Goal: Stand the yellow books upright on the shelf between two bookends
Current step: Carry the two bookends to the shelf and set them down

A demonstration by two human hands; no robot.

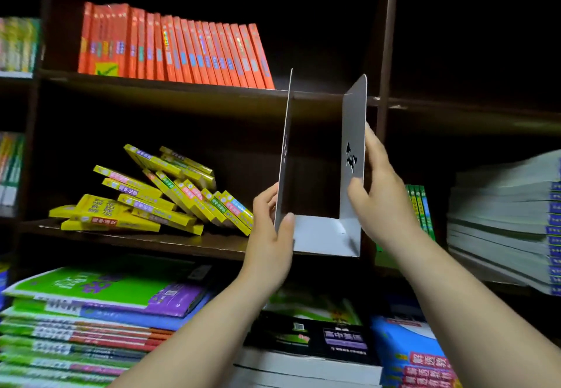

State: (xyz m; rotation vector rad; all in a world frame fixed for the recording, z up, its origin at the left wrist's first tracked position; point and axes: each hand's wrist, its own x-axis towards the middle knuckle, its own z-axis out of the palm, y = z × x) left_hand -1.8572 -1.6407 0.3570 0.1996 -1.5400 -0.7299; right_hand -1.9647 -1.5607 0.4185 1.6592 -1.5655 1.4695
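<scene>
Two hands are hovering before the shelf's [182,243] right end, the left hand [270,226] pinching the left bookend [285,160] and the right hand [379,196] gripping the right bookend [353,120] with curled fingers, while the yellow books [151,199] are lying heaped toward its left end.

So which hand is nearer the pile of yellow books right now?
Left. The left hand sits just right of the tumbled yellow books, holding one white bookend; the right hand is farther right, holding the other bookend.
</scene>
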